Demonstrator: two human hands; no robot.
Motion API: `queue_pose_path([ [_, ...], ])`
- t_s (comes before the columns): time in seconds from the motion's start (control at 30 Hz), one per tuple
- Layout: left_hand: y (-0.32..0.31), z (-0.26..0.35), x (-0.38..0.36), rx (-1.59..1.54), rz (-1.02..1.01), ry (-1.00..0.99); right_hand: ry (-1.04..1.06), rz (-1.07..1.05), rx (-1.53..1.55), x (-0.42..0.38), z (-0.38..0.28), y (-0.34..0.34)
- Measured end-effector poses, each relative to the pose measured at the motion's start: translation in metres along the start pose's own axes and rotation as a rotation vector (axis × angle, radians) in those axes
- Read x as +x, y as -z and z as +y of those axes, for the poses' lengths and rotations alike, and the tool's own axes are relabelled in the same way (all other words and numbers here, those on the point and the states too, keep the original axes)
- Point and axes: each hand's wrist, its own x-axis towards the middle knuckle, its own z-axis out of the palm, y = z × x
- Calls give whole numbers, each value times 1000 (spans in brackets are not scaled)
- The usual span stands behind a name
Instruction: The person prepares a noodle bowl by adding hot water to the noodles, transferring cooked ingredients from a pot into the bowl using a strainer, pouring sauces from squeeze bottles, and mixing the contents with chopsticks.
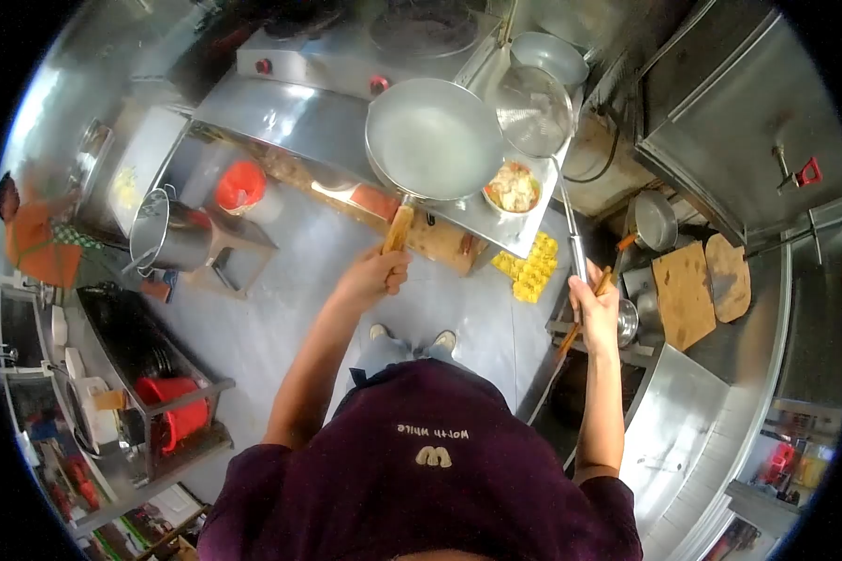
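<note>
My left hand (376, 280) is wrapped round the wooden handle of a wok (433, 138). The wok is held level over the counter's front edge, its inside pale and hazy. My right hand (595, 304) grips a long-handled metal utensil (576, 251), whose thin shaft runs up to the rim of a mesh strainer (533, 110); its working end is not distinct. Just right of the wok, a bowl of food (513, 187) with pale and green pieces stands on the counter corner. Behind the strainer sits a metal bowl (549, 58).
Stove burners (421, 30) line the back. On the floor are a red bucket (240, 185) and yellow egg trays (530, 267). A tall pot (166, 234) stands left; a small pan (655, 222) and wooden boards (683, 294) are right. Orange cloth (39, 245) shows far left.
</note>
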Motion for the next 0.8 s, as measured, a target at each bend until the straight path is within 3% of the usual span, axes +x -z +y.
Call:
queue_pose_path([
  [0.07, -4, 2, 5, -22, 38, 11, 49, -39, -95, 9, -17, -14],
  [0.2, 2, 32, 29, -31, -99, -18, 370, -108, -231, 58, -22, -52],
  [0.3, 3, 57, 41, -28, -120, -37, 89, -187, -134, 97, -52, -74],
  [0.4, 6, 68, 52, -15, -134, -37, -17, -195, -189, 101, -62, -82],
  [0.5, 29, 115, 94, 14, -172, -56, -227, -202, -221, 154, -112, -86],
  [0.57, 37, 137, 119, 31, -205, -86, -205, -244, -136, 191, -137, -84],
  [0.67, 57, 183, 161, 38, -220, -68, -76, -124, -477, 240, -165, -142],
  [0.8, 62, 206, 182, 27, -245, -56, 212, -269, -897, 268, -212, -126],
])
